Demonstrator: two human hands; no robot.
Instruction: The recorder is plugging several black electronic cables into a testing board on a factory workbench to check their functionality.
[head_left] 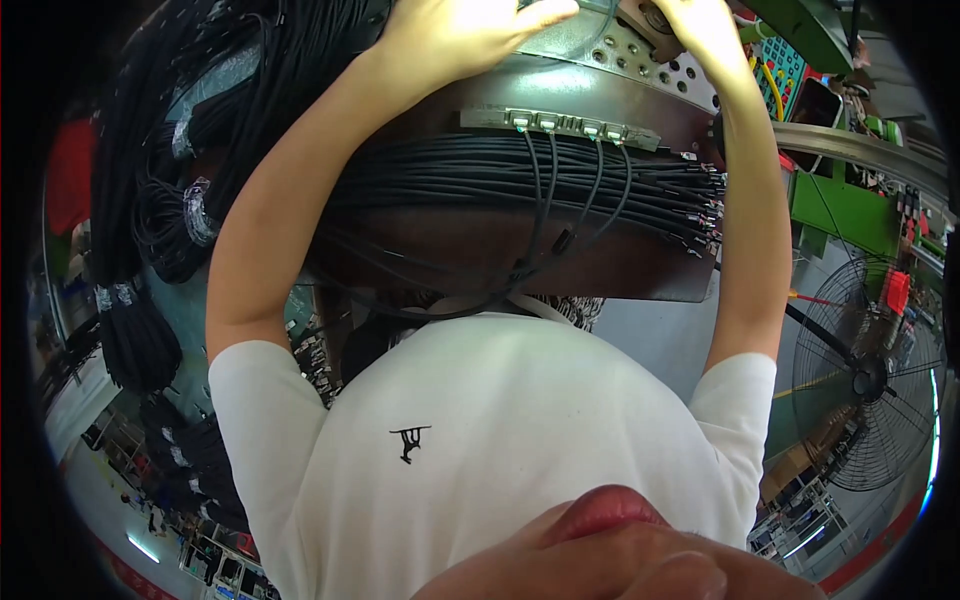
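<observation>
My left hand (452,35) reaches over the metal work surface at the top, its thumb stretched to the right. The upper edge cuts off its other fingers, so I cannot tell what it holds. Beside a metal block (650,25), my right hand (700,28) comes down from the right, its fingertips also out of view. A thin dark cable (590,45) curves between the two hands. Below them, a metal bar fixture (558,124) carries several plugs with lit green spots. Black cables (540,170) run from these plugs down toward my body.
A thick bundle of black cables (450,175) lies across the brown bench (450,245). More coiled black cables (190,215) hang at the left. On the right are a perforated metal plate (640,62), a green machine frame (845,212) and a caged fan (868,378).
</observation>
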